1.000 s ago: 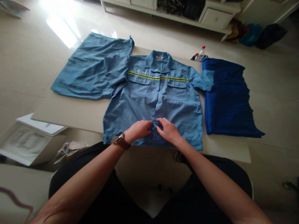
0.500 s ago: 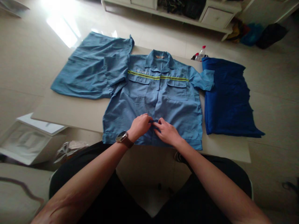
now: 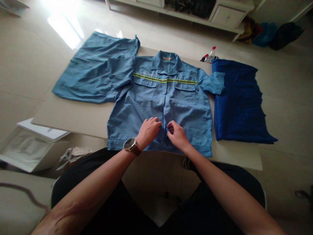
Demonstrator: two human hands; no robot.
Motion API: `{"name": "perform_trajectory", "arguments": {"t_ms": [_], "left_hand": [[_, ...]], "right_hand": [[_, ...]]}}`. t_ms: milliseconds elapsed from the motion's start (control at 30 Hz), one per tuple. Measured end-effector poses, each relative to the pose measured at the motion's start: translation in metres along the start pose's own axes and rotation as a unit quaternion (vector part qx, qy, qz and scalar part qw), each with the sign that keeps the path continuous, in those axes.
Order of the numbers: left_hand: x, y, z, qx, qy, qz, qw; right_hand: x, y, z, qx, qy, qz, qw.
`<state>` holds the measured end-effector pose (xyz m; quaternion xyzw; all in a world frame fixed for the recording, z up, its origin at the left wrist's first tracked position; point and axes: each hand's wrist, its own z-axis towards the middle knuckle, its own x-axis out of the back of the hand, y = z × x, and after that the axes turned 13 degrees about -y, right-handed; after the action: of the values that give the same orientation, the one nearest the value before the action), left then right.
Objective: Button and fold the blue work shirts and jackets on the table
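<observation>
so the light blue work shirt (image 3: 158,107) is lying flat, front up, on the table (image 3: 73,120), collar pointing away from the person and the hem right at the near edge; it's got a yellow stripe (image 3: 149,78) across the chest and two chest pockets (image 3: 144,91) just under it

both hands are down at the lower part of the front button strip, close together, nearly touching; the left hand (image 3: 148,130) has its fingers curled in and its grip closed on the fabric at one side of the opening; the right hand (image 3: 178,135) is the same deal on the other side, grip pinched tight on the edge of the strip, thumb and fingertips bunched; can't make out a button under there, too small and the fingers cover it

there's a wristwatch (image 3: 130,144) with a brown strap on the left wrist

other stuff: another blue garment (image 3: 97,68) spread on the far left of the table, the shirt's sleeve lying over it; a dark blue cloth (image 3: 237,101) folded on the right, touching the other sleeve; a plastic bottle (image 3: 210,55) with a red cap just behind it; a white box (image 3: 26,147) on the floor to the left; a white cabinet (image 3: 225,16) along the far wall
</observation>
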<state>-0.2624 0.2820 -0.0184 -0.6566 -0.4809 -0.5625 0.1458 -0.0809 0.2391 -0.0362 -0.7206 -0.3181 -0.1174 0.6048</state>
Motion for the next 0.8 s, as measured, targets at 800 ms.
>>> {"name": "perform_trajectory", "arguments": {"t_ms": [800], "left_hand": [[0.001, 0.0, 0.01, -0.092, 0.071, -0.115, 0.987]], "right_hand": [[0.003, -0.019, -0.005, 0.035, 0.057, 0.138, 0.988]]}}
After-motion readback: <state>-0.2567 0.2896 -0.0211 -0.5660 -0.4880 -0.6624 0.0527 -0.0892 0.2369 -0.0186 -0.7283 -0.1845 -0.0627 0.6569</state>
